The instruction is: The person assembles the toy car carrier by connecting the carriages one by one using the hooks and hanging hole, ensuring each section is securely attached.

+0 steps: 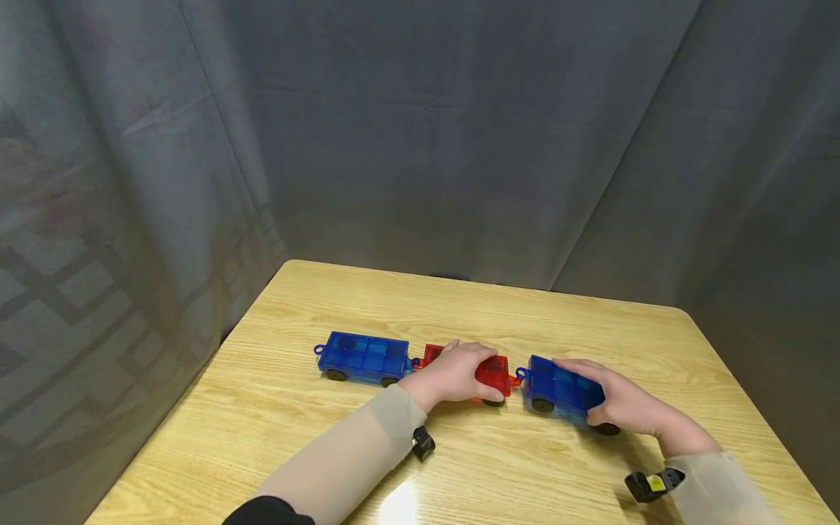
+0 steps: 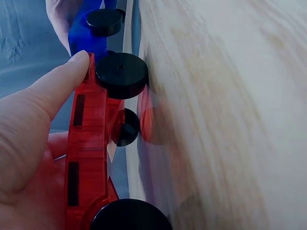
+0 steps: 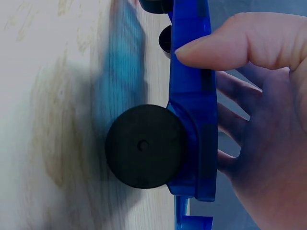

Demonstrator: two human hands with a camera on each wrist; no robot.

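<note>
Red wagon [image 1: 494,372] stands on the wooden worktop [image 1: 275,408] in the head view, in the middle of a row of three wheeled toy wagons. The left hand [image 1: 455,374] lies over its top, fingers curled down the far side and thumb on the near edge: grip closed round the red wagon. To its left sits a blue wagon [image 1: 363,356], untouched, its coupling meeting the red one's end. To the right, a second blue wagon [image 1: 563,390] is held by the right hand [image 1: 623,401], fingers draped over its top, grip closed round it; its front hook lies just beside the red wagon's coupling, contact not discernible. A grey curtain [image 1: 420,131] backs the worktop. Left wrist view: the red wagon [image 2: 88,143] shows from below, black wheels [image 2: 121,74] against the worktop [image 2: 225,120], thumb [image 2: 53,91] pressed on its side rim; the second blue wagon [image 2: 88,36] shows beyond. Right wrist view: the second blue wagon [image 3: 192,110] rests on a black wheel [image 3: 144,146], thumb [image 3: 230,45] pinching its side edge, fingers behind.
</note>
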